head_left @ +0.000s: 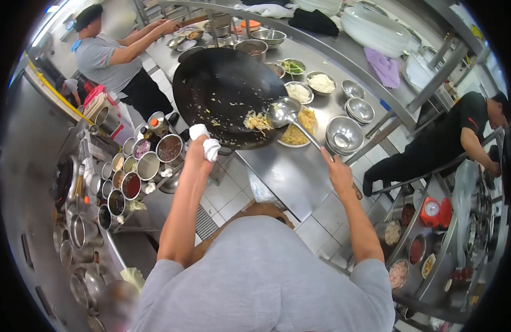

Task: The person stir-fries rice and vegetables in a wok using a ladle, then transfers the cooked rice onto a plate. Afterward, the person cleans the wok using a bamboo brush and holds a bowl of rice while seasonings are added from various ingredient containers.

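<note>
My left hand (201,152) is closed round the near edge of a big black wok (211,88), with a folded white cloth (210,148) in the grip. The wok is tilted to the right, and loose grains cling to its inside. At its lower rim lies a clump of fried rice (256,122). A long metal ladle (286,112) is gripped by its handle in my right hand (339,176), its bowl at the wok's rim beside the rice. Just below the rim, a plate of fried rice (301,127) stands on the steel table, partly hidden by wok and ladle.
Stacked metal bowls (345,134) and bowls of white food (321,83) stand right of the plate on the steel table (288,177). Several sauce and seasoning pots (148,165) crowd the left. One co-worker (114,61) stands at back left, another (432,138) at right.
</note>
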`<state>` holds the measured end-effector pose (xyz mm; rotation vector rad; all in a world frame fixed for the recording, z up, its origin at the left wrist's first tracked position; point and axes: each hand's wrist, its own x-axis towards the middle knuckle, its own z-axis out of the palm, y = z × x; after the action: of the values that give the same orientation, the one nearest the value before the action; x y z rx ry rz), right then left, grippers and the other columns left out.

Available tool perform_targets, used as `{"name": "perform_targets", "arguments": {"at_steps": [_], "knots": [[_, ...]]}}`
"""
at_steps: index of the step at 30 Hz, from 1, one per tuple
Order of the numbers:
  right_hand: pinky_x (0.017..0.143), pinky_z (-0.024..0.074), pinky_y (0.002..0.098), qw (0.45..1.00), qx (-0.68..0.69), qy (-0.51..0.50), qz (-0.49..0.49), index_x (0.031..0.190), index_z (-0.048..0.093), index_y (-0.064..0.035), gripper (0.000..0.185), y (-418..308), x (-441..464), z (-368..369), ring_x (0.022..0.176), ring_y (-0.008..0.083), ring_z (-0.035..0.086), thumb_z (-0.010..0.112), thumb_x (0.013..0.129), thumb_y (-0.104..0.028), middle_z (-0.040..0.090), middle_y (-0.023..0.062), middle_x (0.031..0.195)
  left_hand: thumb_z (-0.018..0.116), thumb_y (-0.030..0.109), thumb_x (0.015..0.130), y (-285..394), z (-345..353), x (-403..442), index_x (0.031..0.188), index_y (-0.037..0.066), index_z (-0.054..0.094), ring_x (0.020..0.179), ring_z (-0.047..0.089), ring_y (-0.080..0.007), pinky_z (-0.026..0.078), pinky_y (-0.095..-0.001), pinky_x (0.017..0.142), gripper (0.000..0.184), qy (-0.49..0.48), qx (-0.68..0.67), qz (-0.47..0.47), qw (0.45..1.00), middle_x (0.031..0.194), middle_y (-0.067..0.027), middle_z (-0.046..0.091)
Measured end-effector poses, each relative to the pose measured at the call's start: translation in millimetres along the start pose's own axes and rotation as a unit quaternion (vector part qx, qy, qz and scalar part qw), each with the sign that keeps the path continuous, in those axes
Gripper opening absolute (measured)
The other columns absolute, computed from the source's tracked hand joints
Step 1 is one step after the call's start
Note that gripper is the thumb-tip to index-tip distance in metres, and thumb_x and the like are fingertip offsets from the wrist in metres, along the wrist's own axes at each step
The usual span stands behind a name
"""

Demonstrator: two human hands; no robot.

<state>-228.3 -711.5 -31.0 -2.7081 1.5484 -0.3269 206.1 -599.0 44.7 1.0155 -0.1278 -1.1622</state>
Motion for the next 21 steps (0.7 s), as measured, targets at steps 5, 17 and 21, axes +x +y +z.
{"name": "perform_targets", "arguments": {"at_steps": [5, 17, 21], "knots": [[0.057, 0.0532, 0.0465, 0.995, 0.0, 0.097, -0.011, 0.15, 0.032, -0.0367, 0.074, 21, -18, -1, 0.063, 0.0327, 0.064, 0.054, 0.088, -0.003, 0.058, 0.0135, 0.088, 0.047, 0.0, 0.086, -8, 27, 13, 0.084, 0.007, 0.045, 0.044, 0.049, -0.0136, 0.038, -0.0296, 0.037, 0.008, -0.003, 0.017, 0.097, 0.995, 0.061, -0.0008, 0.046], [0.038, 0.0432, 0.0298, 0.783, 0.599, -0.151, 0.064, 0.156, 0.018, -0.0287, 0.07, -171, 40, -12, 0.042, 0.0125, 0.047, 0.054, 0.097, -0.016, 0.048, 0.0033, 0.061, 0.046, -0.008, 0.083, -13, 29, -19, 0.102, 0.006, 0.042, 0.048, 0.051, -0.0157, 0.043, -0.0306, 0.039, 0.024, 0.058, 0.001, 0.085, 0.995, 0.073, -0.0037, 0.048], [0.05, 0.05, 0.0384, 0.864, 0.47, -0.173, 0.048, 0.155, 0.021, -0.0269, 0.07, -166, 54, -12, 0.049, 0.0241, 0.055, 0.055, 0.095, -0.018, 0.058, 0.0137, 0.067, 0.046, -0.009, 0.083, -17, 19, -25, 0.107, 0.007, 0.042, 0.047, 0.049, -0.0159, 0.042, -0.0293, 0.037, 0.029, 0.067, -0.006, 0.078, 0.995, 0.075, -0.0043, 0.048]]}}
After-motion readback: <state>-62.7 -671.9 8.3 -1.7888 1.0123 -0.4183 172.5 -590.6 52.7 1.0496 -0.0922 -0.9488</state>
